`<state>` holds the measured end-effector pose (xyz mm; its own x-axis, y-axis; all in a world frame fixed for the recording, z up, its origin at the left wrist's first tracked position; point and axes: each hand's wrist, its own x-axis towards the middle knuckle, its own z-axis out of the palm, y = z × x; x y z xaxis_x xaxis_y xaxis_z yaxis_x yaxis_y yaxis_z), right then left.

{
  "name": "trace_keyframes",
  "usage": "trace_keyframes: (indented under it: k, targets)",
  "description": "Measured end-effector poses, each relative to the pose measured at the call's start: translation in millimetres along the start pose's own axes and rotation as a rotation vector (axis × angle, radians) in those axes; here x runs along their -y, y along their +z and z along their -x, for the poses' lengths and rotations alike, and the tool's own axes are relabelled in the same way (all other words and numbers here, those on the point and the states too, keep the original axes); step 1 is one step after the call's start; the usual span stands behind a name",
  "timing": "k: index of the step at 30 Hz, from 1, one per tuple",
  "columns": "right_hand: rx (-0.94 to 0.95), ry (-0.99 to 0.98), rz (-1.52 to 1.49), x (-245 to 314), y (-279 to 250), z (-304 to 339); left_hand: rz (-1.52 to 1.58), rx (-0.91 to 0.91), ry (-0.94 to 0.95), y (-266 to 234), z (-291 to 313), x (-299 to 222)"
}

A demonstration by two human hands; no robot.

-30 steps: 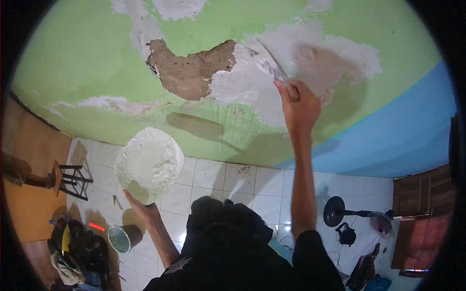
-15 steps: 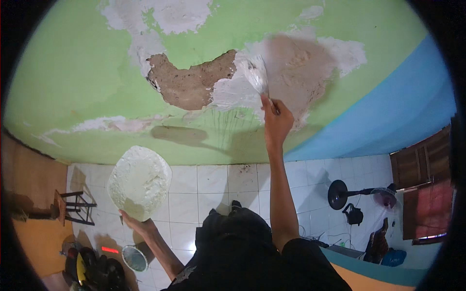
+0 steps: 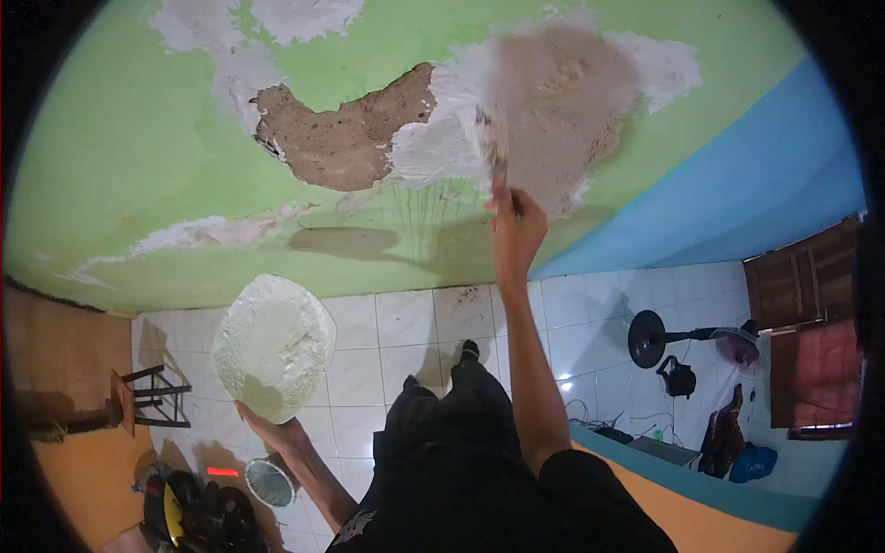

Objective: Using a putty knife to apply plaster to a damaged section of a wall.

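Note:
My right hand [image 3: 518, 226] is closed round the handle of a putty knife [image 3: 496, 147]. Its blade, blurred a little, is at the wall, over the edge between fresh white filler [image 3: 433, 152] and a greyish-brown shaded patch [image 3: 553, 138]. Low on the left, my left hand [image 3: 277, 435] grips the near edge of a pale, rounded-square plate [image 3: 330, 339]. White putty [image 3: 272, 346] is spread thickly over it. Left of the knife, a curved strip of bare brown plaster [image 3: 341, 143] shows through the green wall [image 3: 147, 120].
The wall turns blue at the right. On the tiled floor are a small stool [image 3: 152, 396], a bucket [image 3: 270, 481], a standing fan [image 3: 648, 338] and a black kettle [image 3: 678, 376]. A low teal-topped partition [image 3: 728, 488] runs at the lower right.
The view has shifted, so the wall patches sit higher. The putty knife has turned, showing its blade more edge-on beside the filler. The plate stays in my left hand.

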<state>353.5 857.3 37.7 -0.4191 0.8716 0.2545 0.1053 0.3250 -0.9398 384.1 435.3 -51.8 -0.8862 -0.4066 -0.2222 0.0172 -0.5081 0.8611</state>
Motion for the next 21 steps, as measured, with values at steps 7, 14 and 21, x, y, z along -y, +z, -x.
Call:
trace_keyframes:
  k: [7, 14, 21]
  targets:
    - [0.198, 0.191, -0.439, -5, -21, -2, -0.045, -0.051, 0.094, 62, 38, 30]
    - [0.377, 0.041, -0.449, -27, -37, -89, 0.090, -0.089, 0.158, 114, 70, 96]
    - [0.533, 0.102, -0.262, -115, -72, -108, 0.128, -0.261, 0.164, 158, 110, 141]
